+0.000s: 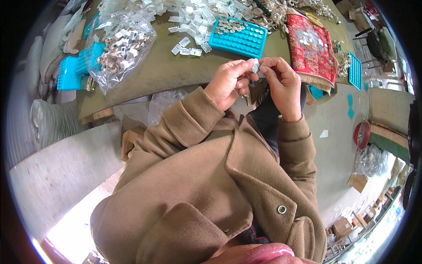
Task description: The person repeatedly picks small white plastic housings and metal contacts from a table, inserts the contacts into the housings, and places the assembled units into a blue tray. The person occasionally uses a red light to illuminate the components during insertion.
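A small pale, boxy plastic piece [255, 66] is pinched between the thumb and fingers of my left hand [228, 82], just off the table's near edge. My right hand [283, 86] meets it from the right, thumb and forefinger closed together at its side. Whatever the right fingertips grip is too small to make out. Beyond my hands, a turquoise tray [235, 51] with rows of round cells holds several small round metal parts at its far end. Loose pale plastic pieces [193, 26], much like the held one, lie heaped to the tray's left.
On the left of the green table [171, 66] sit a clear bag [125, 53] of metal-and-plastic parts and stacked turquoise trays [70, 72]. To the right are a red patterned cloth [303, 66], yellow-handled pliers [314, 20] and another turquoise tray [355, 71]. A red basin [361, 135] stands farther right.
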Action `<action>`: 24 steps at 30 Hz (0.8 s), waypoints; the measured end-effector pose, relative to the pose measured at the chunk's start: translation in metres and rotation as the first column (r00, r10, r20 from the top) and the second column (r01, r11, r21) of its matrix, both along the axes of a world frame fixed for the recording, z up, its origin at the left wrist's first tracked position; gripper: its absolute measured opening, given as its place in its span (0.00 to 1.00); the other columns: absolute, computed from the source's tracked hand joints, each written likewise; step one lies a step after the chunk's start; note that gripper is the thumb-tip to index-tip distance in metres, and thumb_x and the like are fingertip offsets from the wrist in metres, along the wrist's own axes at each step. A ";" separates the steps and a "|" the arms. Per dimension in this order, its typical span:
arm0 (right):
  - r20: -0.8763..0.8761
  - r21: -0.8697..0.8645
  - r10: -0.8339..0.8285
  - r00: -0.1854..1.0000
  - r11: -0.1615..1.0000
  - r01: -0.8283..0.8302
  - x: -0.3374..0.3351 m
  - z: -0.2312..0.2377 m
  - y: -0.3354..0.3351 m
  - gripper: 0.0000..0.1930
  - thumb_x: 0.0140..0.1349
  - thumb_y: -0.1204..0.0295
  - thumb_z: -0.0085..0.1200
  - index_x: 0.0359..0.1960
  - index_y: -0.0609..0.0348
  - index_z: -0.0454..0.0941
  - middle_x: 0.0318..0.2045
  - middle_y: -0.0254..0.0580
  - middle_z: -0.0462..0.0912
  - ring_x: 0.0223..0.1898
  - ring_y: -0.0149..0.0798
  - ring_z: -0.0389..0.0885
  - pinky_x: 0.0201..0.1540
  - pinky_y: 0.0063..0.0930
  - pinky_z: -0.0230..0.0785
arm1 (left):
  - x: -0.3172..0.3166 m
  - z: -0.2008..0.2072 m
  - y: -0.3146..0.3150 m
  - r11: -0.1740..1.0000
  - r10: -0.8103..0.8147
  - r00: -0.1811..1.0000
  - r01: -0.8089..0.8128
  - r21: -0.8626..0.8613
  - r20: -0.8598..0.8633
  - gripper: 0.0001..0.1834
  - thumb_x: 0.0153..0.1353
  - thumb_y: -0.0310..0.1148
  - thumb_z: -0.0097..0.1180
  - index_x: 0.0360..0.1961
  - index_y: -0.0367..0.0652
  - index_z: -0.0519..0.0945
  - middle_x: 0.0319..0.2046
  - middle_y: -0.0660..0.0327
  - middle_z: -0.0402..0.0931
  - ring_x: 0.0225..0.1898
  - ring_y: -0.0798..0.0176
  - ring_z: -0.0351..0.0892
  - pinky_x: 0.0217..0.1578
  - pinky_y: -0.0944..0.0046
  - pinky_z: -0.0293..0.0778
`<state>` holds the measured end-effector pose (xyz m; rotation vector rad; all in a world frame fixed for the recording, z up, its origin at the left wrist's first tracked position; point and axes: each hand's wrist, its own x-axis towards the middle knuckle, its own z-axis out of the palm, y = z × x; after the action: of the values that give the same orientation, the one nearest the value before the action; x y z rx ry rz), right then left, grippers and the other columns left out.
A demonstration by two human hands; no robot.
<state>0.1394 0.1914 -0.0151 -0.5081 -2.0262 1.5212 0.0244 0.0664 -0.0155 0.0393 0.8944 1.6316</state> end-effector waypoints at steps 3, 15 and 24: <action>0.051 0.024 0.044 0.998 0.999 -0.045 0.000 0.001 -0.001 0.03 0.62 0.81 0.56 0.38 0.65 0.79 0.29 0.35 0.82 0.33 0.22 0.76 0.38 0.19 0.72 | -0.003 -0.004 -0.002 0.999 -0.029 1.000 0.029 0.019 0.011 0.08 0.70 0.39 0.54 0.37 0.47 0.78 0.27 0.66 0.78 0.18 0.81 0.63 0.19 0.78 0.60; 0.084 0.038 0.261 0.962 0.963 -0.265 -0.045 0.027 0.019 0.08 0.60 0.82 0.53 0.40 0.64 0.79 0.31 0.46 0.82 0.34 0.38 0.83 0.39 0.29 0.74 | -0.024 0.009 -0.004 0.994 0.087 0.938 -0.102 -0.028 -0.335 0.08 0.70 0.37 0.52 0.43 0.46 0.76 0.36 0.65 0.80 0.24 0.78 0.73 0.22 0.77 0.68; 0.103 0.951 -0.046 0.994 0.297 -0.085 -0.162 0.024 0.062 0.13 0.57 0.71 0.60 0.44 0.54 0.82 0.48 0.37 0.83 0.55 0.44 0.76 0.60 0.41 0.65 | -0.061 0.008 -0.022 0.956 0.294 0.940 -0.292 0.039 -0.171 0.08 0.72 0.37 0.49 0.45 0.46 0.73 0.29 0.68 0.71 0.25 0.77 0.64 0.25 0.74 0.64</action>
<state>-0.0226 0.2534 0.0085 -0.0290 -2.5643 0.0022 -0.0362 0.0444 -0.0073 0.0616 1.0627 1.9345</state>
